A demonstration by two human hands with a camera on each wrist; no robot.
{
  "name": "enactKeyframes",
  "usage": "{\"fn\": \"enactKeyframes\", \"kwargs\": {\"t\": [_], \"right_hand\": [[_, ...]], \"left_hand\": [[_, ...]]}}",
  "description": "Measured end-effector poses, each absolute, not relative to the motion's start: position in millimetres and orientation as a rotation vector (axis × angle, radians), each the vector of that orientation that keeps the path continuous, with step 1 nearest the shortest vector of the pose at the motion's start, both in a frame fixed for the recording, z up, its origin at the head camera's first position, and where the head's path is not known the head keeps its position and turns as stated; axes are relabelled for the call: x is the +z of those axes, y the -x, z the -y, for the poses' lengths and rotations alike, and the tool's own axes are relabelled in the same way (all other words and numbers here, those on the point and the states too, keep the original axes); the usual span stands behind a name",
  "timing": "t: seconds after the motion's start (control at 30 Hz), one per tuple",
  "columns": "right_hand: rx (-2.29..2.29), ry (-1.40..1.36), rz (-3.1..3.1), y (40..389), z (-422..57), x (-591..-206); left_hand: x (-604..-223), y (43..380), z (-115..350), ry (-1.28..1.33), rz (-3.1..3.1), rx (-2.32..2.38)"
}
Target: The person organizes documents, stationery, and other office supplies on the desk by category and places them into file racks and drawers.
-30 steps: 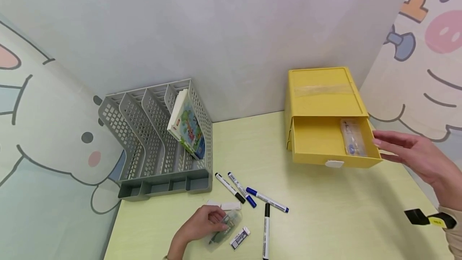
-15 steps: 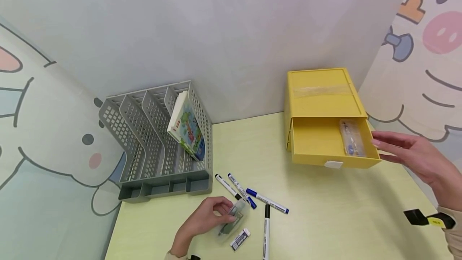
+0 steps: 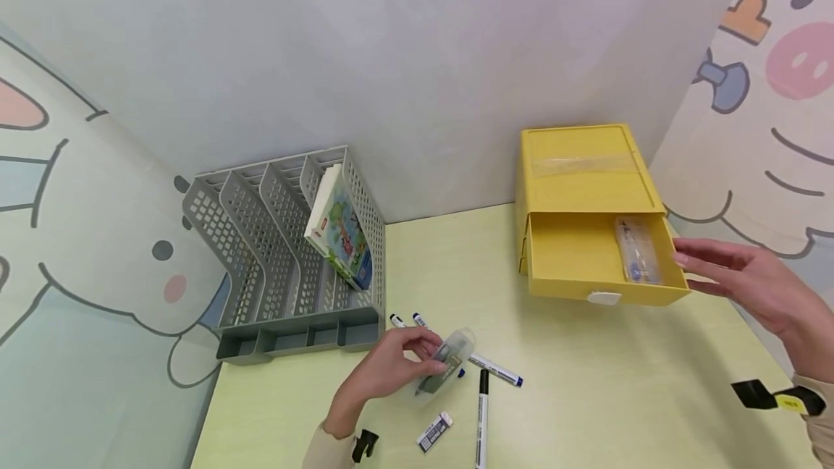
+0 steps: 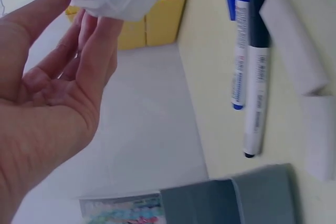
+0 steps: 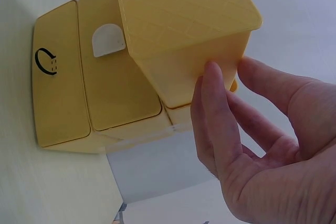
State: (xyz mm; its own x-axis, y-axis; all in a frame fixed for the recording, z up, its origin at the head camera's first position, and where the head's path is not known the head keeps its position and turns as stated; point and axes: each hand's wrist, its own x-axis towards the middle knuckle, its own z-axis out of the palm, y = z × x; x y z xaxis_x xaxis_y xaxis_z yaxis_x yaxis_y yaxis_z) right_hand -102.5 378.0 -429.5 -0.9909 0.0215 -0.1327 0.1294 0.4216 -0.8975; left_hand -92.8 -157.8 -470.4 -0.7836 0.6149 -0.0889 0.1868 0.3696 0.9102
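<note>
Since the left hand (image 3: 393, 368) pinches the clear case (image 3: 462, 345) by one side above the markers (image 3: 496, 369), a loosened pinch could drop it, while the right hand (image 3: 756, 279), relaxed against the yellow drawer (image 3: 554, 289), could skew that by pushing unevenly.

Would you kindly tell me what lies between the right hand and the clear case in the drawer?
The yellow drawer's side wall does; the head view shows it.
</note>
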Motion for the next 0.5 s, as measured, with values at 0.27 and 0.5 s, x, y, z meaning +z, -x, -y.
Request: {"fn": "enactKeyframes", "kwargs": {"t": [0.27,0.5], "right_hand": [[-1.612,-0.148,-2.563,103,-378,-430],[-1.545,-0.149,-2.608,103,-378,-430]], "left_hand": [[-443,106,130,-0.817,-2.268,1.399],[-421,114,105,-0.846,-2.276,1.397]]}}
